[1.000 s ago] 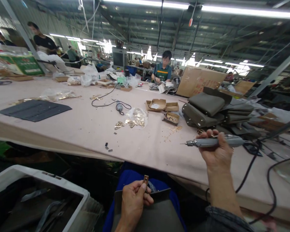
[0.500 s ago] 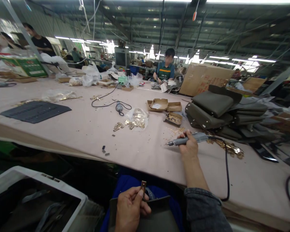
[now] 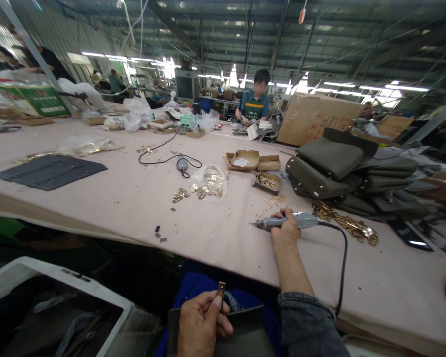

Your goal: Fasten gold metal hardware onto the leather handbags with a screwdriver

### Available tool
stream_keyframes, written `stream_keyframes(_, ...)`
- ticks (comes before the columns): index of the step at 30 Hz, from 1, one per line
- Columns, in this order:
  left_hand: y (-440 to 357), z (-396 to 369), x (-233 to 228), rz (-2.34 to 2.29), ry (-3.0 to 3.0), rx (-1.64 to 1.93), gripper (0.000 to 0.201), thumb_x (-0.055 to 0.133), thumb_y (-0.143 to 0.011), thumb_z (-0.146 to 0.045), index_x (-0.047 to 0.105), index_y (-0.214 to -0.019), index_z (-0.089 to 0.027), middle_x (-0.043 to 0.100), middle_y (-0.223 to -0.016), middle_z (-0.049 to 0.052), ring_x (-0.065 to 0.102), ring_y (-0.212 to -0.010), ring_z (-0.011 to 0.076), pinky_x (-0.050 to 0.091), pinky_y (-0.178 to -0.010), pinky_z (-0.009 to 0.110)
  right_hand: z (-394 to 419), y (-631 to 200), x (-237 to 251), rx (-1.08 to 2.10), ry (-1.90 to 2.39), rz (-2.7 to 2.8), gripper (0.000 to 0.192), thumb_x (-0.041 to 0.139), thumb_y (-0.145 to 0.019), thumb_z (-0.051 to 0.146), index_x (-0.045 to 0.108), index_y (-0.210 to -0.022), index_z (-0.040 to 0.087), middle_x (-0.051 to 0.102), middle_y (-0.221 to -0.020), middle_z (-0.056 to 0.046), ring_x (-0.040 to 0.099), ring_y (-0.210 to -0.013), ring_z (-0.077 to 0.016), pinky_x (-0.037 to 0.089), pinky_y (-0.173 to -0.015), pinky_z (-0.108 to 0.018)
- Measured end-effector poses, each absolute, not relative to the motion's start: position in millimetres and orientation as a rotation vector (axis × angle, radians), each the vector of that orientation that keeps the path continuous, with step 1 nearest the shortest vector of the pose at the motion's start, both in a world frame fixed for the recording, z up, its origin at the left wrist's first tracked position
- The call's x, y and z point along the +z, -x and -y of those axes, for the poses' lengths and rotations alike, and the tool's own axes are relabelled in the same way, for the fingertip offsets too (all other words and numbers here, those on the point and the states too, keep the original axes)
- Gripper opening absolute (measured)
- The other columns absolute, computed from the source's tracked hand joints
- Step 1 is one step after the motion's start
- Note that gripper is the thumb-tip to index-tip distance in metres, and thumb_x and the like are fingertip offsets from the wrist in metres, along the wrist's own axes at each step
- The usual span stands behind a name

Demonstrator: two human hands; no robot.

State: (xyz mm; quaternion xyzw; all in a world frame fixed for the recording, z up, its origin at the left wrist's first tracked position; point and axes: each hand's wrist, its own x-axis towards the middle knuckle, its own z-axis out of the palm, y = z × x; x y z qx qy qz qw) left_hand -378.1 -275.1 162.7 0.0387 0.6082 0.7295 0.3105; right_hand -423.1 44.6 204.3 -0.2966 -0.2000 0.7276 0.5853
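Note:
An electric screwdriver (image 3: pixel 301 220) lies in the grip of my right hand (image 3: pixel 287 232), just above the table, its bit pointing left. My left hand (image 3: pixel 200 322), low in the view, pinches a small gold metal plate (image 3: pixel 221 288) with a hole near its top end. Below that hand a dark olive panel (image 3: pixel 245 332) rests over my lap. Small gold screws (image 3: pixel 273 201) lie scattered beyond the screwdriver's tip, by a small cardboard box (image 3: pixel 267 182) of such pieces. Farther left, gold metal plates (image 3: pixel 212 182) spill from a clear plastic bag.
A stack of dark olive pieces (image 3: pixel 330 163) sits at the right, with a heap of gold hardware (image 3: pixel 349 223) and a black phone (image 3: pixel 409 235) in front. Another corded screwdriver (image 3: pixel 182 164) lies mid-table. A white bin (image 3: pixel 128 302) stands lower left. A co-worker (image 3: pixel 255 103) is across the table.
My right hand and the screwdriver have shifted slightly left and turned more level, the bit now a little lower. My left hand keeps the gold plate in nearly the same place.

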Motion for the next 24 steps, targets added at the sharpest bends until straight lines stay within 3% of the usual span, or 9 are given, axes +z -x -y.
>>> stream_keyframes(24, 375, 275, 172, -1.620, -0.090, 1.967, 0.054, 0.080, -0.075, -0.063, 0.072, -0.075, -0.009, 0.070, -0.060, 0.010, 0.063, -0.041, 0.0154, 0.048, -0.040, 0.018, -42, 419, 206, 1.692, 0.700, 0.463, 0.033, 0.083, -0.079, 0.027, 0.053, -0.089, 0.019, 0.060, -0.079, 0.005, 0.052, -0.055, -0.0065, 0.053, -0.052, -0.022)
